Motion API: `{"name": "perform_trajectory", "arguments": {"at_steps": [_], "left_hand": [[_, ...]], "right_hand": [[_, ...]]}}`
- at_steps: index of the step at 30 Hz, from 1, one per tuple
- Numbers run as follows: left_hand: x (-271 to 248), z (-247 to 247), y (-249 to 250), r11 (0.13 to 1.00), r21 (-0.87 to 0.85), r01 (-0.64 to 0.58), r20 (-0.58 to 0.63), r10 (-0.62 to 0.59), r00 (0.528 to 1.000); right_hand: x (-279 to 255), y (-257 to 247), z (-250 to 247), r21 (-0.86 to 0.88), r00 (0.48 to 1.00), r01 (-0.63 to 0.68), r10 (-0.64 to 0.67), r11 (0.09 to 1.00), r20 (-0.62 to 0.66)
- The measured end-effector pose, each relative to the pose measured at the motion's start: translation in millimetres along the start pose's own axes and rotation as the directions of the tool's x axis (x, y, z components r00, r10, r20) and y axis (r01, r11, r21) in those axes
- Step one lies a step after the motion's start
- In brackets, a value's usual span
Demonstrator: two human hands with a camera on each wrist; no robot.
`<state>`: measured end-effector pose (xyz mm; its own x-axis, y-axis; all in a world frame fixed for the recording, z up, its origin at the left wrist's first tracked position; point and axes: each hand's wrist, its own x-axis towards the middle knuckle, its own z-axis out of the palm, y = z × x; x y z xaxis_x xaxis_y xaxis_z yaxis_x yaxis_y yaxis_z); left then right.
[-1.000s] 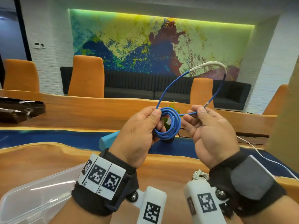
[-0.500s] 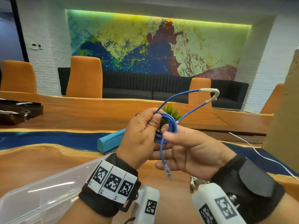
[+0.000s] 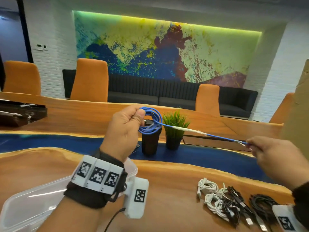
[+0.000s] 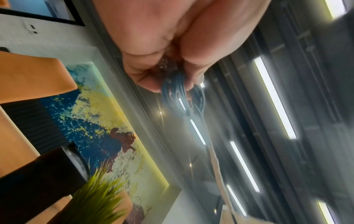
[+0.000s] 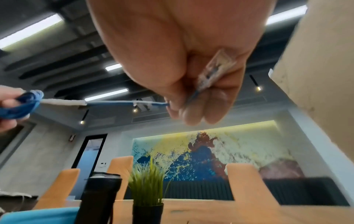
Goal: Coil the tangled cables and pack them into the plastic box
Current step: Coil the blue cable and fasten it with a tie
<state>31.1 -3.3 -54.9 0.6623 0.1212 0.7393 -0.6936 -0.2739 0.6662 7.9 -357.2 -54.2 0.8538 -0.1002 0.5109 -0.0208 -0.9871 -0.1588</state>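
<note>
My left hand (image 3: 124, 129) grips a small coil of blue cable (image 3: 151, 122) above the table, fingers curled round the loops; the coil (image 4: 173, 92) shows at the fingertips in the left wrist view. From the coil a straight stretch with a white taped part (image 3: 187, 130) runs right to my right hand (image 3: 260, 148), which pinches the cable's end. The clear plug (image 5: 216, 68) lies in that hand. The clear plastic box (image 3: 25, 205) sits at the lower left, partly under my left forearm.
A heap of white and black cables (image 3: 230, 203) lies on the wooden table (image 3: 167, 190) at the lower right. A black cup (image 3: 150, 143) and a potted green plant (image 3: 174, 131) stand behind the hands. Orange chairs line the far side.
My hands have drawn apart: the right hand pulled the cable's end out to the right, so the loose loop is now a taut straight stretch. The left hand rose with the coil.
</note>
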Motion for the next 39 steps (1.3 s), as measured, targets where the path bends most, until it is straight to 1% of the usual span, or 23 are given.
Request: {"name": "perform_trajectory", "arguments": {"at_steps": [1, 5, 7, 9, 11, 13, 15, 16, 18, 20, 22, 23, 24, 25, 26, 27, 28, 29, 30, 31, 33, 36, 39], "left_hand": [[-1, 3, -1, 1.0, 0.013, 0.013, 0.006, -0.013, 1.0], [1, -2, -12, 0.989, -0.011, 0.146, -0.009, -0.146, 0.989], [2, -9, -13, 0.981, -0.038, 0.189, 0.013, -0.189, 0.982], [1, -9, -10, 0.965, -0.114, 0.237, 0.057, -0.231, 0.971], [-1, -3, -2, 0.914, -0.244, 0.323, 0.099, -0.308, 0.946], [-2, 4, 5, 0.823, -0.384, 0.418, 0.132, -0.4, 0.907], [-3, 9, 13, 0.728, -0.5, 0.469, 0.164, -0.452, 0.877], [-4, 10, 16, 0.699, -0.535, 0.474, 0.169, -0.461, 0.871], [-4, 10, 20, 0.672, -0.571, 0.471, 0.164, -0.469, 0.868], [-4, 11, 22, 0.636, -0.602, 0.483, 0.172, -0.487, 0.856], [-3, 11, 24, 0.574, -0.645, 0.504, 0.204, -0.507, 0.838], [-3, 11, 25, 0.547, -0.664, 0.51, 0.221, -0.508, 0.833], [-3, 11, 27, 0.53, -0.677, 0.511, 0.237, -0.5, 0.833], [-3, 12, 30, 0.522, -0.685, 0.508, 0.253, -0.484, 0.838], [-4, 13, 33, 0.521, -0.689, 0.505, 0.268, -0.464, 0.844], [-6, 15, 35, 0.527, -0.687, 0.501, 0.281, -0.443, 0.851], [-8, 18, 38, 0.542, -0.679, 0.496, 0.29, -0.423, 0.859], [-10, 20, 39, 0.565, -0.665, 0.489, 0.293, -0.405, 0.866], [-12, 23, 39, 0.59, -0.648, 0.481, 0.292, -0.391, 0.873], [-13, 25, 39, 0.615, -0.631, 0.474, 0.288, -0.382, 0.878], [-14, 28, 38, 0.65, -0.603, 0.462, 0.273, -0.376, 0.885], [-14, 28, 38, 0.684, -0.578, 0.445, 0.259, -0.364, 0.895], [-15, 28, 38, 0.697, -0.575, 0.428, 0.258, -0.342, 0.904]], "right_hand": [[4, 4, 0, -0.027, 1.0, -0.012, 0.011, 1.0, -0.018], [12, -5, 4, -0.09, 0.999, -0.017, 0.013, 0.996, -0.042], [17, -10, 7, -0.107, 0.999, -0.009, 0.004, 0.994, -0.047], [21, -11, 14, -0.164, 1.0, -0.002, -0.002, 0.986, -0.027], [20, -14, 22, -0.273, 0.997, 0.057, -0.068, 0.96, -0.031], [11, -21, 28, -0.27, 0.989, 0.144, -0.151, 0.952, -0.005], [-2, -29, 36, -0.156, 0.976, 0.215, -0.207, 0.964, 0.068], [-9, -34, 40, -0.074, 0.971, 0.218, -0.209, 0.973, 0.112], [-18, -41, 48, 0.093, 0.972, 0.158, -0.171, 0.983, 0.158], [-22, -48, 54, 0.246, 0.987, 0.075, -0.106, 0.966, 0.118], [-21, -59, 54, 0.4, 0.997, 0.013, -0.042, 0.917, 0.063], [-19, -66, 52, 0.511, 0.998, -0.03, 0.001, 0.859, 0.058], [-17, -74, 48, 0.646, 0.996, -0.09, 0.055, 0.758, 0.074], [-15, -82, 43, 0.781, 0.986, -0.165, 0.114, 0.602, 0.121], [-13, -91, 39, 0.884, 0.968, -0.244, 0.156, 0.399, 0.197], [-10, -98, 36, 0.934, 0.945, -0.31, 0.169, 0.18, 0.281], [-8, -106, 32, 0.935, 0.923, -0.354, 0.153, -0.029, 0.354], [-6, -114, 30, 0.902, 0.907, -0.376, 0.118, -0.211, 0.405], [-5, -120, 26, 0.855, 0.899, -0.382, 0.074, -0.352, 0.432], [-4, -127, 24, 0.809, 0.895, -0.38, 0.041, -0.448, 0.444], [-4, -138, 18, 0.746, 0.892, -0.381, -0.003, -0.547, 0.453], [-8, -147, 8, 0.653, 0.888, -0.393, -0.083, -0.648, 0.452], [-9, -152, 8, 0.595, 0.883, -0.404, -0.126, -0.695, 0.452]]}}
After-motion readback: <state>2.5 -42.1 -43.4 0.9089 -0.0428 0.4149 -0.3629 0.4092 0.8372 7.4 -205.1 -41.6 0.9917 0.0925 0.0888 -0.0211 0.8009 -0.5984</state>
